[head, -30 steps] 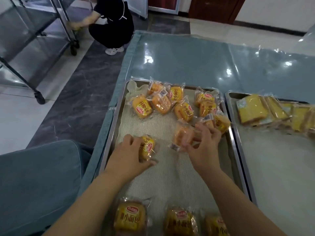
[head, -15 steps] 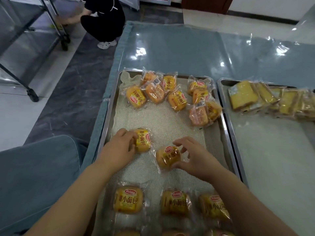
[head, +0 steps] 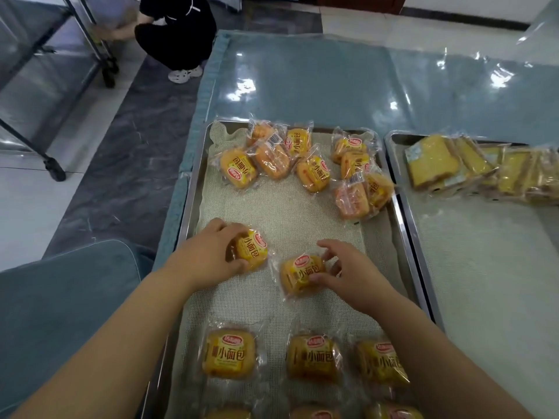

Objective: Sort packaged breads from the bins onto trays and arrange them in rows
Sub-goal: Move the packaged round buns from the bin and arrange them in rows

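A metal tray (head: pixel 193 207) lined with a mesh mat holds small yellow packaged breads. My left hand (head: pixel 208 258) grips one packaged bread (head: pixel 252 249) at the tray's left side. My right hand (head: pixel 351 273) pinches a second packaged bread (head: pixel 301 273) near the tray's middle, label up. A row of three packaged breads (head: pixel 313 356) lies nearer me, with more below at the frame's bottom edge. A loose pile of several packaged breads (head: pixel 305 164) lies at the tray's far end.
A second metal tray (head: pixel 399 164) on the right carries several packaged cake slices (head: pixel 432 161) along its far end. The table is covered with shiny blue plastic (head: pixel 332 77). On the floor at far left, a person (head: pixel 178 25) crouches by a wheeled metal rack (head: pixel 45 71).
My right hand brought a bread from the far pile to the tray's middle and set it label up. My left hand kept its bread at the left side. The camera tilted down.
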`<state>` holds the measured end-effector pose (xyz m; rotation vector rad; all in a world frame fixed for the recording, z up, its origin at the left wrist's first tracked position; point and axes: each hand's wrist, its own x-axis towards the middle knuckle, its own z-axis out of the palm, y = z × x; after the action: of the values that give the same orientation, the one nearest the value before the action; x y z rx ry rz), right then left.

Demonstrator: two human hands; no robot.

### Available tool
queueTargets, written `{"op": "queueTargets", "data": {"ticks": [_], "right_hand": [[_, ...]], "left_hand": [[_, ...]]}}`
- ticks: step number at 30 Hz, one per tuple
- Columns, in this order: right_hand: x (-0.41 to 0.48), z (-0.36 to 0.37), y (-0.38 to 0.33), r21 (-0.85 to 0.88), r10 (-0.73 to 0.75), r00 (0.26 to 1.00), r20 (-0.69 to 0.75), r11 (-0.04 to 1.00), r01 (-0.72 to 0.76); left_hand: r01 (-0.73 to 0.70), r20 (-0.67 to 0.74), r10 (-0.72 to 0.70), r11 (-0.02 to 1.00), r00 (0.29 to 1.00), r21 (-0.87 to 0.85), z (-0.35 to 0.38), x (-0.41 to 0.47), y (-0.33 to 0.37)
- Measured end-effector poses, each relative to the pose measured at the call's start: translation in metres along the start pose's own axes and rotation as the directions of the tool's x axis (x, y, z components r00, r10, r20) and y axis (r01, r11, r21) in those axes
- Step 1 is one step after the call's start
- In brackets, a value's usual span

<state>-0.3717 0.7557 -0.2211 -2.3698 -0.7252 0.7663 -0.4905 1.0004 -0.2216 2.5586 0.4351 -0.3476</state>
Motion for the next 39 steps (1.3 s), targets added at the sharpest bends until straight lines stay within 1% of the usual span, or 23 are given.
{"op": "queueTargets", "data": {"ticks": [3,6,8,10,11,13,15,16,19,22,24,28,32,37,39], "right_hand": [[-0.007,-0.003,0.005,0.009,0.046,0.998,-0.035,0.999,-0.045],[-0.012,-0.002,0.007,-0.100,0.087,0.994,-0.064,0.991,-0.093],[-0.013,0.001,0.003,-0.158,0.082,0.992,-0.093,0.983,-0.096],[-0.014,0.004,-0.004,-0.172,0.052,0.995,-0.089,0.983,-0.067],[-0.014,0.006,-0.008,-0.173,0.036,0.997,-0.066,0.984,-0.047],[-0.013,0.009,-0.013,-0.202,0.013,1.000,0.009,0.979,-0.010],[-0.012,0.011,-0.016,-0.266,0.008,0.998,0.063,0.964,0.009],[-0.011,0.012,-0.017,-0.284,0.011,0.998,0.067,0.959,0.008],[-0.011,0.014,-0.017,-0.275,0.026,0.999,0.035,0.961,-0.016],[-0.013,0.016,-0.015,-0.228,0.053,0.999,0.000,0.972,-0.051],[-0.015,0.017,-0.014,-0.195,0.062,0.998,-0.005,0.979,-0.062],[-0.023,0.023,-0.012,-0.148,0.059,0.998,0.020,0.987,-0.055],[-0.030,0.026,-0.015,-0.189,0.049,0.998,0.032,0.981,-0.042],[-0.029,0.014,-0.018,-0.239,0.024,0.999,0.047,0.971,-0.012],[-0.025,0.006,-0.019,-0.219,0.016,1.000,0.026,0.976,-0.010]], "left_hand": [[0.101,-0.043,-0.097,0.991,0.994,0.087,0.001,-0.013,0.007],[0.159,-0.089,-0.143,0.965,0.986,0.209,0.007,-0.023,0.017],[0.168,-0.142,-0.137,0.957,0.980,0.235,0.009,-0.024,0.020],[0.122,-0.183,-0.082,0.967,0.980,0.222,0.009,-0.022,0.019],[0.081,-0.166,-0.048,0.976,0.985,0.202,0.009,-0.021,0.019],[-0.016,-0.052,0.026,0.983,0.998,0.183,0.010,-0.018,0.020],[-0.066,0.052,0.056,0.978,0.997,0.197,0.011,-0.016,0.020],[-0.064,0.058,0.053,0.977,0.997,0.203,0.011,-0.016,0.020],[-0.032,-0.020,0.037,0.977,0.999,0.211,0.010,-0.019,0.022],[0.003,-0.077,0.019,0.962,0.997,0.274,0.011,-0.027,0.023],[0.018,-0.104,0.012,0.960,0.994,0.278,0.013,-0.034,0.020],[0.000,-0.079,0.020,0.971,0.997,0.237,0.020,-0.051,0.014],[-0.022,-0.074,0.034,0.986,0.997,0.165,0.027,-0.063,0.013],[-0.027,-0.066,0.037,0.988,0.997,0.155,0.019,-0.061,0.016],[-0.020,-0.075,0.030,0.990,0.997,0.140,0.013,-0.055,0.017]]}}
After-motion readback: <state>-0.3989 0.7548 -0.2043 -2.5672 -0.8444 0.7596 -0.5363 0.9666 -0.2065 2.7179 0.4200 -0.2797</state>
